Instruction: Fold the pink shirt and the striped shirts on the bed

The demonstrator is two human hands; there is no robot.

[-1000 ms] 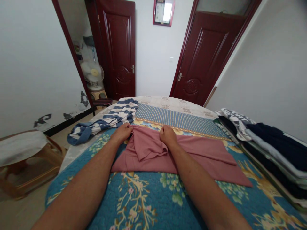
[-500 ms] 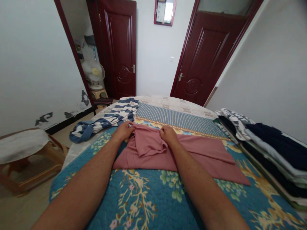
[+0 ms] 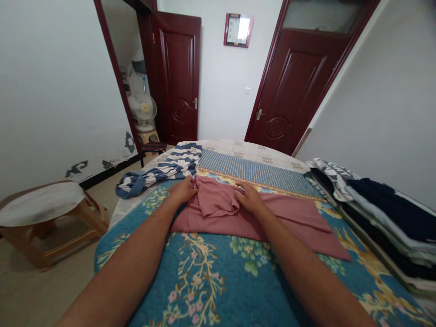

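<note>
A pink shirt (image 3: 296, 215) lies folded lengthwise across a blue floral quilted cover (image 3: 252, 290). One short sleeve-like flap is turned over on its left part. My left hand (image 3: 185, 190) is closed on the far left corner of the shirt, with its fingertips partly hidden by the cloth. At the right side of the flap, my right hand (image 3: 250, 197) has its fingers curled on the shirt's far edge. Just beyond my left hand sits a crumpled blue-and-white striped garment (image 3: 180, 162).
A stack of folded clothes (image 3: 384, 213) stands at the table's right edge. A stool with a white top (image 3: 42, 202) is at the left, beside the rounded table edge. Farther back are a fan (image 3: 145, 109) and two dark red doors (image 3: 180, 77).
The view has tilted up and turned slightly left. My right hand has shifted a little to the right along the shirt's far edge. My left hand stays at the same corner.
</note>
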